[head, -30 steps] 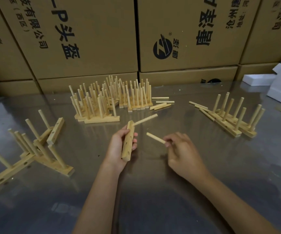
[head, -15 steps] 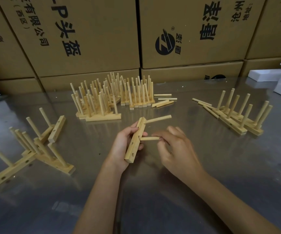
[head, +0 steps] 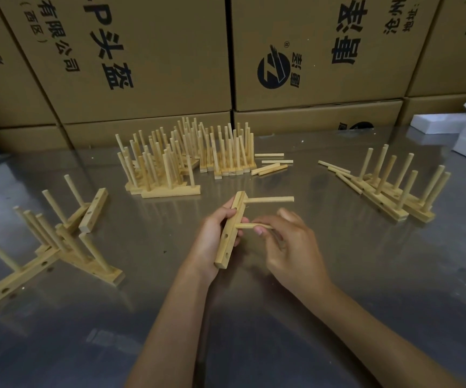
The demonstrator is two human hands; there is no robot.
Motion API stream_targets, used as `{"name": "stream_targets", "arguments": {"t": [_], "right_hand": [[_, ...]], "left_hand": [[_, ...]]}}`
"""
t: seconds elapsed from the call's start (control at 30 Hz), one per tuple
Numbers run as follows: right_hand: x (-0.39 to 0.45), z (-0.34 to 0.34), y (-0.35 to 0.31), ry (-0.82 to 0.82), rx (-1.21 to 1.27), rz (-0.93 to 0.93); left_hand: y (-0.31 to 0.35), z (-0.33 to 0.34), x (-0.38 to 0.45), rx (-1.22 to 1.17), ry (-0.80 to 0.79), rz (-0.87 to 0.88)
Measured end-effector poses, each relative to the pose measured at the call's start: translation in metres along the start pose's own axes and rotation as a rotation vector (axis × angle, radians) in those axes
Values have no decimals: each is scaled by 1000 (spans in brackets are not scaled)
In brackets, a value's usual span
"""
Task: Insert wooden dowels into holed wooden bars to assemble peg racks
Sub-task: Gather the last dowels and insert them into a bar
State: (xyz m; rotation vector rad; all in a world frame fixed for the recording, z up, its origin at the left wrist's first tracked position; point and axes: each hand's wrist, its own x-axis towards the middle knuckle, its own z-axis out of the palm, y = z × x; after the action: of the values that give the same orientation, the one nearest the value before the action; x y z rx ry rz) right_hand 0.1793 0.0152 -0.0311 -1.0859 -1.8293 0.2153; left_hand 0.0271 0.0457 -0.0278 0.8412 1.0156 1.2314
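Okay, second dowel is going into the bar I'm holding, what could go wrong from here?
The dowel pinched by your right hand may enter its hole skewed and jam, since the bar is held in the air by your left hand alone. Pushing harder could also slide the bar through that grip or knock the first dowel loose.

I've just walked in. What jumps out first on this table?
At the centre, the left hand grips a holed wooden bar with one dowel already sticking out, while the right hand pinches a second dowel at the next hole. Behind them stands a dense cluster of finished peg racks, with stacked cardboard boxes along the back.
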Motion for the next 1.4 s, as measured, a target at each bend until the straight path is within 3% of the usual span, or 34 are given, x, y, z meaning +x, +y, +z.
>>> {"name": "stream_targets", "arguments": {"t": [0.43,0.53,0.67,0.83,0.93,1.1,1.3,1.4], "right_hand": [[3,8,1,24,71,130],[6,8,7,32,105,163],[9,2,33,114,-19,209],[65,13,91,-231,-418,394],[108,32,114,-323,-517,384],[146,56,134,-341,-633,342],[138,54,132,-145,-671,186],[140,53,132,-307,-630,239]], "left_hand": [[-2,0,-1,36,46,30],[-3,5,4,-4,173,94],[2,-11,10,-286,322,132],[6,-27,9,-543,286,83],[7,-33,11,-574,296,82],[6,-35,13,-558,280,71],[7,-33,12,-535,296,62],[7,-32,11,-509,292,62]]}}
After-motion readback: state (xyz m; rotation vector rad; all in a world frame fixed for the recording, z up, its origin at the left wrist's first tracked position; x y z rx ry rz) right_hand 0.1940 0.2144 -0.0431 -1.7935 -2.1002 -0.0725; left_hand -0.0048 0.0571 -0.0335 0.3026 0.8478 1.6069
